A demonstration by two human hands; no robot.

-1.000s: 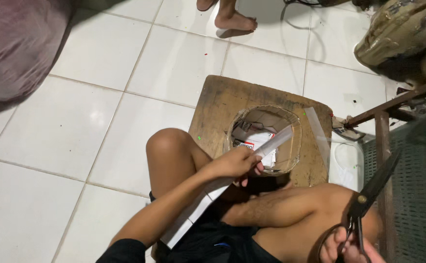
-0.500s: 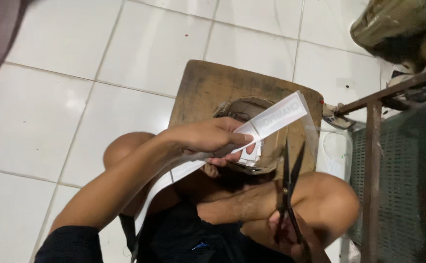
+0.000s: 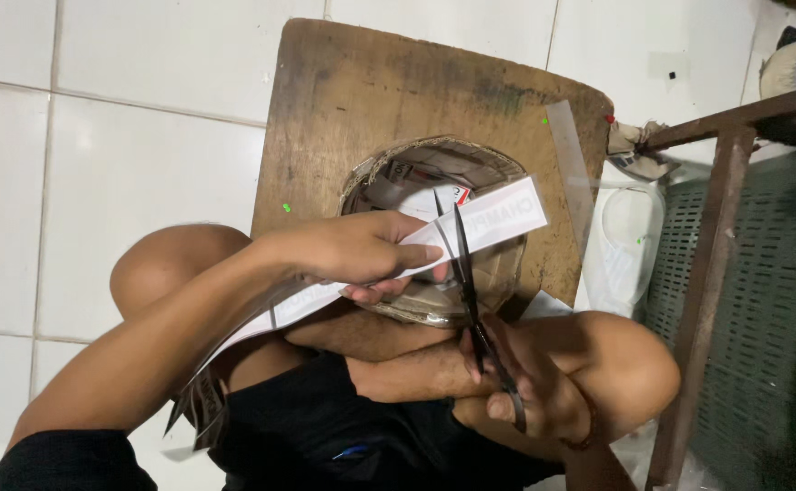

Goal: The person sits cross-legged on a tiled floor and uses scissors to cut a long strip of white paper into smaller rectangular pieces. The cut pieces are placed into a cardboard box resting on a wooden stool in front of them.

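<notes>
1. I see the long white paper strip with dark printed lettering [image 3: 493,223] held slantwise above the round hole of the stool; its upper end points toward the right and its lower end runs down past the left forearm toward the lap.
2. The left hand [image 3: 362,255] pinches the strip near its middle, thumb on top and fingers curled under, so this grip is closed on the paper.
3. The dark metal scissors [image 3: 471,291] stand nearly upright, blades parted, with the strip lying between them just to the right of the left hand's fingertips.
4. The right hand [image 3: 530,382] holds the scissors by their handles, fingers through the loops, and rests over the right knee.
5. Beneath the strip lies the worn brown wooden stool top [image 3: 352,100] with a round opening; scraps of paper show inside the hole.
6. A narrow clear plastic strip [image 3: 573,168] lies along the stool's right part.
7. The stool stands on a white tiled floor [image 3: 134,136].
8. At right I note a rusty brown metal frame [image 3: 712,264] in front of a green mesh panel [image 3: 771,309].
</notes>
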